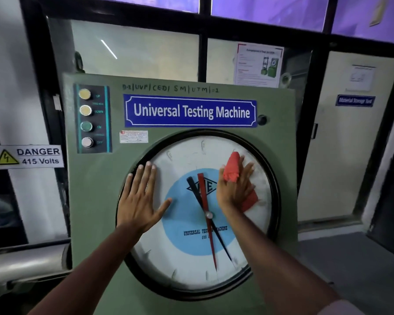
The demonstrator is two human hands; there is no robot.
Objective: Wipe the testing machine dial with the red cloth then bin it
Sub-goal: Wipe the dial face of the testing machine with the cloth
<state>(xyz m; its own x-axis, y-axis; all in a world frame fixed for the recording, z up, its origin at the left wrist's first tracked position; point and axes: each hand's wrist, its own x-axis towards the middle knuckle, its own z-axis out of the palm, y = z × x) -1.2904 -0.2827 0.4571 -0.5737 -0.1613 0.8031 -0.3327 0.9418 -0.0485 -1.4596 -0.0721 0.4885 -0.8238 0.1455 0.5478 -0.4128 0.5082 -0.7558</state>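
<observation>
— Those two bare forearms come up from the bottom edge, and the right hand (234,187) is flat on the glass of the dial (191,264) with the red cloth (232,167) under it. See how the cloth wraps up over the first fingers and pokes out again by the heel of the palm?

— Yes. Pressed rather than pinched, I'd say: the fingers lie spread, and the palm pins the cloth to the upper right part of the dial face, right of the red pointer (205,196) and black pointer (192,188).

— And the left hand (140,198)?

— Open, holding nothing, fingers splayed across the dial's black rim (274,185) at its left edge, half on the green cabinet (93,189). Bracing, I'd guess, so the wiping push doesn't rock the person forward.

— Plenty of glass left?

— The lower half and the left side look free for the cloth to sweep. The rim stands proud all round, so strokes would stop there. The push buttons (86,119) sit well clear at the cabinet's upper left corner.

— And the bin?

— I see none from here.
</observation>
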